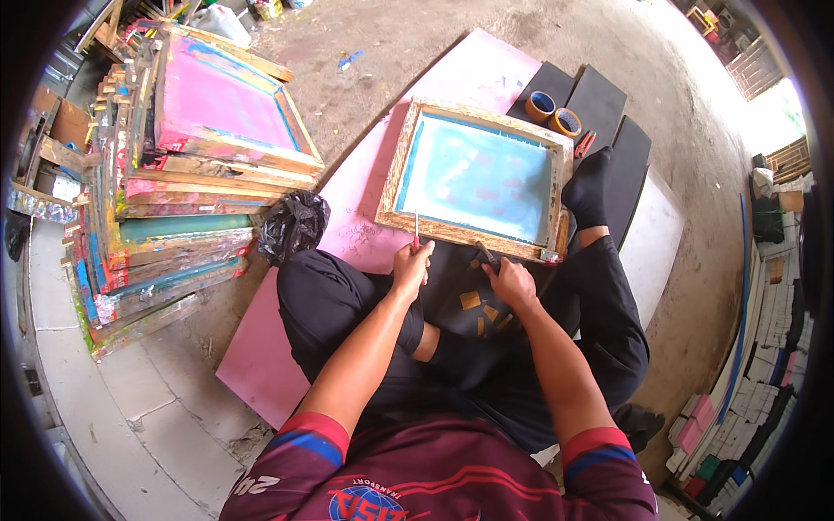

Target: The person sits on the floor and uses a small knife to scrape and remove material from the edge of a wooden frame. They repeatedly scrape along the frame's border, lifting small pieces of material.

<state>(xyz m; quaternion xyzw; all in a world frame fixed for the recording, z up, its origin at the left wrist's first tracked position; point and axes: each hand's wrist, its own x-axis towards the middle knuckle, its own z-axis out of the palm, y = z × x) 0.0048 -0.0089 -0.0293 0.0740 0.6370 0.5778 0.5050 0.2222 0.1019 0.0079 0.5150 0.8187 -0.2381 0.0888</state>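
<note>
"Left hand (413,264)?"
"Gripped a red-handled tool (416,242) at the wooden frame (469,234), which lay partly on pink board (354,201)."
"Right hand (512,283)?"
"Closed round a dark tool (487,254), kind unclear from above."

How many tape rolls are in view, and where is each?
2. One tape roll is beyond the wooden frame, near its far right corner; the second tape roll is right of it. Others may be hidden.

A maroon short-sleeved jersey (452,447) is worn, its cuffs trimmed with red bands (591,439) above blue stripes (599,459), its chest printed with a round blue globe emblem (369,505). Beyond the jersey, loose black trousers (608,300) and a black fabric sock (587,189) are worn.
</note>
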